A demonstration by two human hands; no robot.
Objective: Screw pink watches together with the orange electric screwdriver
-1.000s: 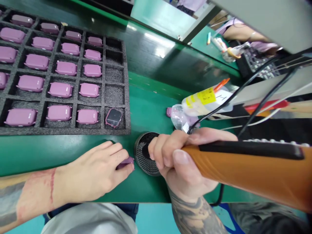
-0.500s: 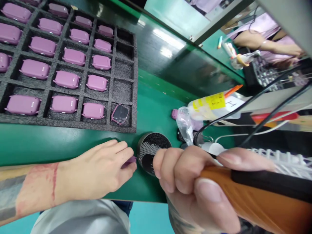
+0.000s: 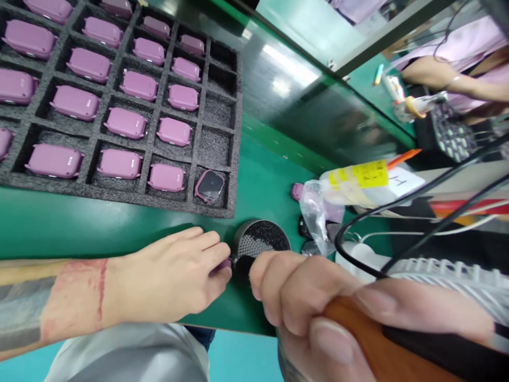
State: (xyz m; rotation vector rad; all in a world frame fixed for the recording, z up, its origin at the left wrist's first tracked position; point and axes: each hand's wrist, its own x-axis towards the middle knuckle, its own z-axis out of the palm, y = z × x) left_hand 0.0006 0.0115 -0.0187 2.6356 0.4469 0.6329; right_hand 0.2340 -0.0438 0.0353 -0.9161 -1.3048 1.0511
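Note:
My left hand [image 3: 178, 270] is closed, palm down over the green bench. Between thumb and fingers shows the edge of a purple watch case [image 3: 223, 266], mostly hidden. My right hand [image 3: 302, 297], large in the foreground, wraps round a handheld tool with an orange and black grip [image 3: 358, 334]. The tool's black front end [image 3: 242, 263] points towards the watch case; whether they touch I cannot tell. Just beyond the fingers stands a round metal tin [image 3: 278, 233] with dark grainy material and a grey mesh inside.
A grey foam tray [image 3: 159, 204] at the left holds several purple watch cases; a watch with a dark screen [image 3: 210, 185] sits in its front right compartment. A bottle with a yellow label [image 3: 358, 178], a plastic bag [image 3: 316, 212] and black cables [image 3: 358, 217] lie right. A co-worker's arm [image 3: 457, 82] shows beyond.
The whole view has shifted, so the tray, tin and left hand appear further right. Both hands keep their grips. The orange tool has tilted slightly in my right hand.

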